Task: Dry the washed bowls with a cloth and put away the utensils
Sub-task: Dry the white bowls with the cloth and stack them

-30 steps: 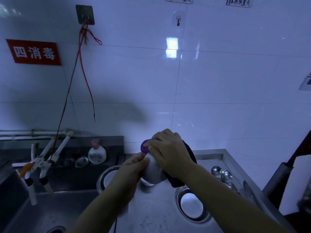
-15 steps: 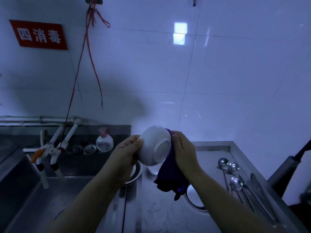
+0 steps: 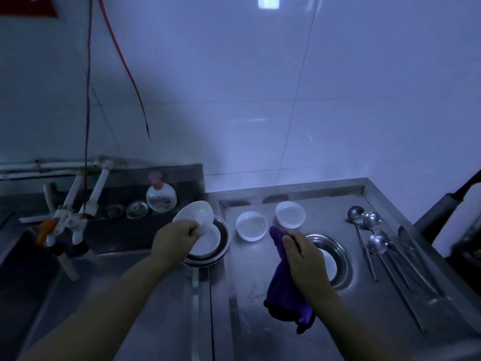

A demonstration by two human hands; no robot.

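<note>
Left fingers: the left hand (image 3: 174, 239) is pinching the rim of a white bowl (image 3: 194, 217), and the bowl is tilting.
Right fingers: the right hand (image 3: 303, 259) is curling round a purple cloth (image 3: 283, 290), which is hanging down over the counter (image 3: 260, 334).
Where the bowl is: it is hanging in the air just above a stack of dishes (image 3: 208, 246) at the counter's left edge, beside the sink (image 3: 39, 269).
What could go wrong: the hand is only holding the rim, so the wet bowl could be slipping out and cracking on the stack, I think. The dangling cloth could be dragging over the counter and getting dirty.
Bowls counted: one in the hand and two small bowls (image 3: 251, 225) sitting open side up near the back edge. One more white dish is sitting inside a metal basin (image 3: 341, 259).
Spoons (image 3: 377, 243) counted: about four are lying along the right edge; other long tools beside them are too dark to tell.
</note>
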